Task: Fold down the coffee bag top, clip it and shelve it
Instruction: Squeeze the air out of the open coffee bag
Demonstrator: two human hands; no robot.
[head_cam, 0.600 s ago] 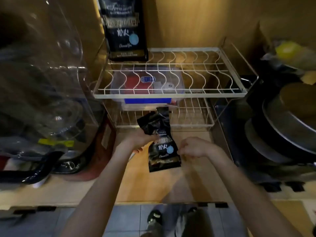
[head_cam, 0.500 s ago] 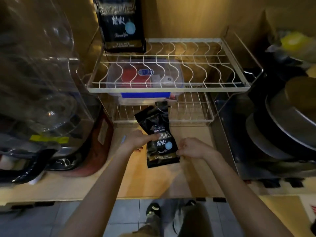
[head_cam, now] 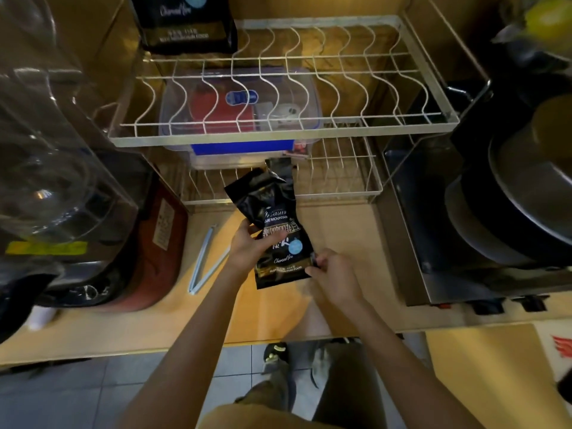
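Observation:
A black coffee bag (head_cam: pixel 277 230) with a crumpled, unfolded top stands on the wooden counter (head_cam: pixel 173 323), in front of the wire rack (head_cam: pixel 278 131). My left hand (head_cam: pixel 249 247) grips the bag's left side at mid-height. My right hand (head_cam: pixel 332 272) pinches its lower right corner. A pale blue bag clip (head_cam: pixel 202 258) lies open on the counter, left of my left hand. A second black coffee bag (head_cam: pixel 185 23) stands on the rack's top shelf at the back left.
A clear plastic box (head_cam: pixel 241 119) with a blue base sits on the rack's lower shelf. A large clear jar (head_cam: pixel 52 144) and a dark red appliance (head_cam: pixel 154 243) crowd the left. Stacked dark pans (head_cam: pixel 520 187) on a steel stove fill the right.
The view has tipped down and closer. My left hand has shifted onto the bag's front left side and my right hand has slid down to its lower corner. The clip has come into sight.

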